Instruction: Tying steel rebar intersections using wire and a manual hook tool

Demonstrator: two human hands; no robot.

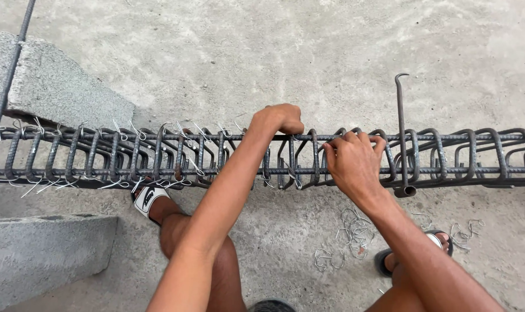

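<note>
Both hands — on rebar cage

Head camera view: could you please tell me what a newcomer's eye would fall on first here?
A long rebar cage runs across the middle of the frame, its left part bristling with wire ties. Both hands grip it near the centre: the left hand on the far top bar, the right hand on the near side. A hooked metal tool hangs on the cage beside the right hand, with loose wire pieces on the concrete floor below.

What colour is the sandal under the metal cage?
White sandal with a black mark, in the head view.
</note>
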